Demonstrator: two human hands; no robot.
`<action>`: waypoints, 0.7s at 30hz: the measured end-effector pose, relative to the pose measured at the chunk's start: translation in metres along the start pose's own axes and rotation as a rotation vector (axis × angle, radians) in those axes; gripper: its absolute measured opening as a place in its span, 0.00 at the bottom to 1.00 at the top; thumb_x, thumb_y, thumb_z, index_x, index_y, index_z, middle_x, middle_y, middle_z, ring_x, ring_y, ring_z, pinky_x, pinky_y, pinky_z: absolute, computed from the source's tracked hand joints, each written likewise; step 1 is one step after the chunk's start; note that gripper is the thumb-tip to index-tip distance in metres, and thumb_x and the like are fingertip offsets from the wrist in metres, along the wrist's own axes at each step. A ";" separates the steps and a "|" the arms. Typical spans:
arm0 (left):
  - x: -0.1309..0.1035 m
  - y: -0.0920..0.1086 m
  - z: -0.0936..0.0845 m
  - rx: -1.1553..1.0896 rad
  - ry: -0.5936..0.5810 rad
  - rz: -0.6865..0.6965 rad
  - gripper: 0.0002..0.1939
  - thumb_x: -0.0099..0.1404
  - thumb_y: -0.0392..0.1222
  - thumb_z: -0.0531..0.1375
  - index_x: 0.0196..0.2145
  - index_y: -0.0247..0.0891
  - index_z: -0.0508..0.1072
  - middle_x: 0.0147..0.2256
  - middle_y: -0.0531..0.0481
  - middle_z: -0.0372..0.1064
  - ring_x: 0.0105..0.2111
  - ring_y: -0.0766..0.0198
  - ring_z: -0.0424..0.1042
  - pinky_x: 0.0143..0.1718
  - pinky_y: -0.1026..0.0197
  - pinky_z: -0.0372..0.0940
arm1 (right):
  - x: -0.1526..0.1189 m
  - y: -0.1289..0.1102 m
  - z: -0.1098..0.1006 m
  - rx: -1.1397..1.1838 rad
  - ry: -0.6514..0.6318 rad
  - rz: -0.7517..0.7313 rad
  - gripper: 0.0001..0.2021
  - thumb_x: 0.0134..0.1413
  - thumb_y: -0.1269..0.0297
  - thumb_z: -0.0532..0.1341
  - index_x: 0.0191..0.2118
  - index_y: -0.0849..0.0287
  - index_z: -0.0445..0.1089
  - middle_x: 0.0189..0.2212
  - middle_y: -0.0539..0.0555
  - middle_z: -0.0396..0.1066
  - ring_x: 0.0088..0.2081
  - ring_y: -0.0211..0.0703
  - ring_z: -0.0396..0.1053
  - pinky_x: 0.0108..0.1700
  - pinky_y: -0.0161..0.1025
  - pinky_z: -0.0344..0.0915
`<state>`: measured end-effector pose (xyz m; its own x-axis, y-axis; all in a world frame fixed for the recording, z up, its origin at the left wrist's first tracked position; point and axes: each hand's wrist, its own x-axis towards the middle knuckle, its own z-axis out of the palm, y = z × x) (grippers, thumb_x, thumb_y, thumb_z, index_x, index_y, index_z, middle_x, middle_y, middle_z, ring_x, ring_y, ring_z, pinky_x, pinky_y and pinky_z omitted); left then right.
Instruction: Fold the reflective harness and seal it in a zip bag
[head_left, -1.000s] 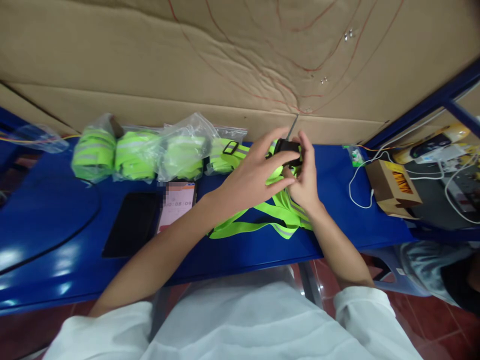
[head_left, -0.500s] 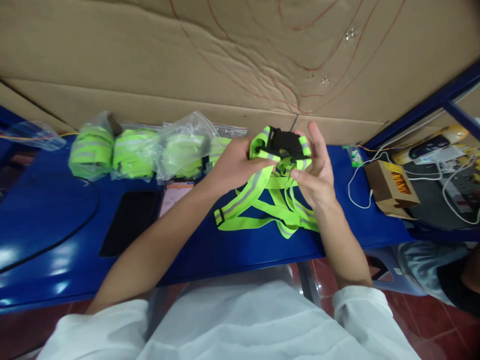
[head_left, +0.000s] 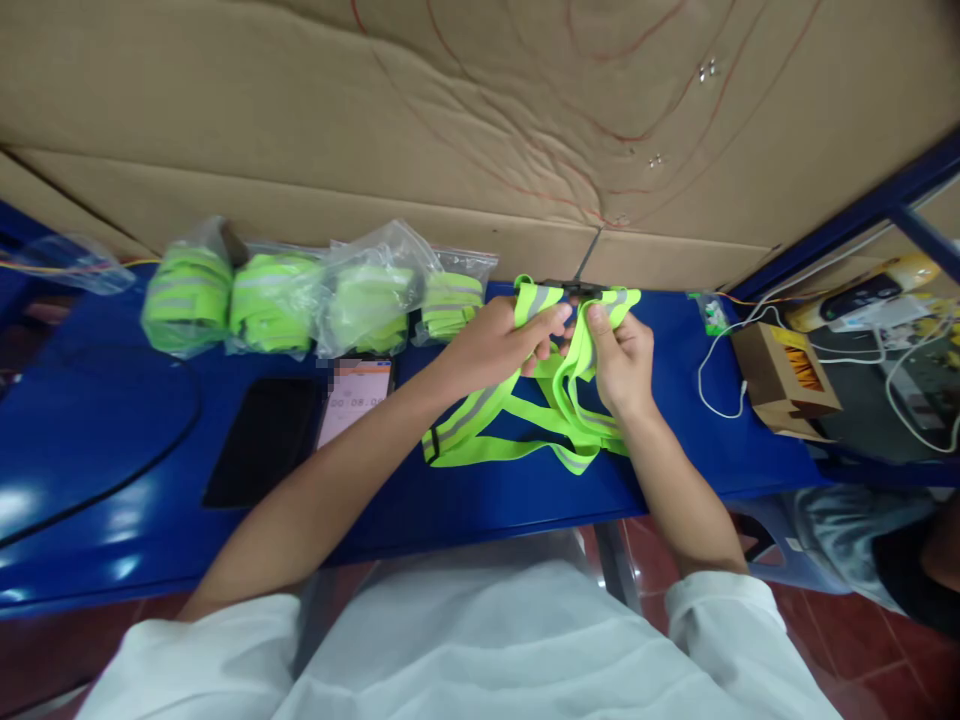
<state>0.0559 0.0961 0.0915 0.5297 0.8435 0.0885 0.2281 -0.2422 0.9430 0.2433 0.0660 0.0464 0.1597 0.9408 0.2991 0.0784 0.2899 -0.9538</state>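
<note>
Both forearms reach forward over the blue table [head_left: 472, 505], left hand [head_left: 514, 340] and right hand [head_left: 628, 365] close together, each pinching the neon-yellow harness [head_left: 576, 362]. Its black buckle [head_left: 574, 289] sits just beyond the fingers, while loose straps lie nearer the body.

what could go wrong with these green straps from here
The loose lengths of the green straps cross over one another on the blue table, so they might tangle or twist. The left hand and right hand pinch the straps close to the black buckle, so a slip could let it drop. The left forearm passes close to the phone and might nudge it.
</note>
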 end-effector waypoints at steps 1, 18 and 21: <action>0.000 -0.001 0.001 0.009 0.021 -0.001 0.25 0.74 0.60 0.55 0.36 0.36 0.78 0.28 0.51 0.76 0.26 0.66 0.73 0.33 0.63 0.67 | 0.001 0.002 0.001 0.031 0.006 0.018 0.17 0.64 0.45 0.66 0.39 0.54 0.77 0.28 0.49 0.77 0.27 0.40 0.75 0.31 0.38 0.74; -0.002 -0.009 -0.003 0.009 0.006 -0.020 0.16 0.60 0.46 0.70 0.46 0.40 0.81 0.45 0.51 0.81 0.48 0.54 0.79 0.54 0.52 0.72 | 0.016 -0.026 -0.024 -0.514 -0.280 -0.465 0.26 0.61 0.44 0.68 0.60 0.48 0.74 0.59 0.57 0.75 0.59 0.53 0.74 0.62 0.54 0.72; -0.003 -0.005 -0.003 -0.140 0.003 -0.004 0.19 0.60 0.46 0.70 0.48 0.40 0.80 0.48 0.49 0.81 0.50 0.53 0.79 0.54 0.51 0.74 | 0.025 -0.051 -0.019 -0.581 -0.310 -0.486 0.15 0.66 0.50 0.66 0.52 0.49 0.80 0.49 0.54 0.80 0.53 0.51 0.78 0.60 0.52 0.73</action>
<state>0.0504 0.0962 0.0880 0.5262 0.8460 0.0856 0.1138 -0.1698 0.9789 0.2616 0.0711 0.1032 -0.2964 0.7642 0.5729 0.5801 0.6205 -0.5276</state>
